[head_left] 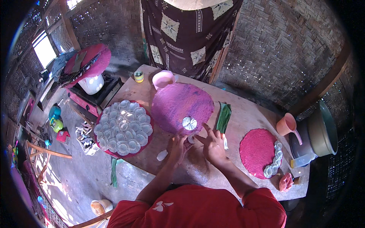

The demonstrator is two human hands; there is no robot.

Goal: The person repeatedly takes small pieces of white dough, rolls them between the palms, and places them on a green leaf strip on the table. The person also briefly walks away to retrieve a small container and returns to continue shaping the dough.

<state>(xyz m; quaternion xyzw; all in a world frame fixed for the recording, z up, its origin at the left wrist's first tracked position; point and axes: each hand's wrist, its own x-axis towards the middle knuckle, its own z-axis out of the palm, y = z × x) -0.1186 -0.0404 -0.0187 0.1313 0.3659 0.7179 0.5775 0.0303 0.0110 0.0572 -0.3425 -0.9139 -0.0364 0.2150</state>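
Note:
At the near edge of a round purple tray (178,104), my left hand (179,147) is closed, its fingers curled around a small pale thing (191,140) whose kind I cannot make out. My right hand (213,144) is close beside it with thumb and fingers spread. The index finger points toward the tray's rim, and the thumb comes near the pale thing. On the tray, just beyond my fingers, sits a white fluted cup (189,123). A loose whitish piece (162,155) lies on the table left of my left forearm.
Many small clear cups fill a round red tray (99,141) on the left. At right, a red tray (255,152) carries a curved row of cups (274,161). A folded green leaf (223,117), pink bowl (164,79), orange dipper (286,124) and large basin (322,129) stand around the table.

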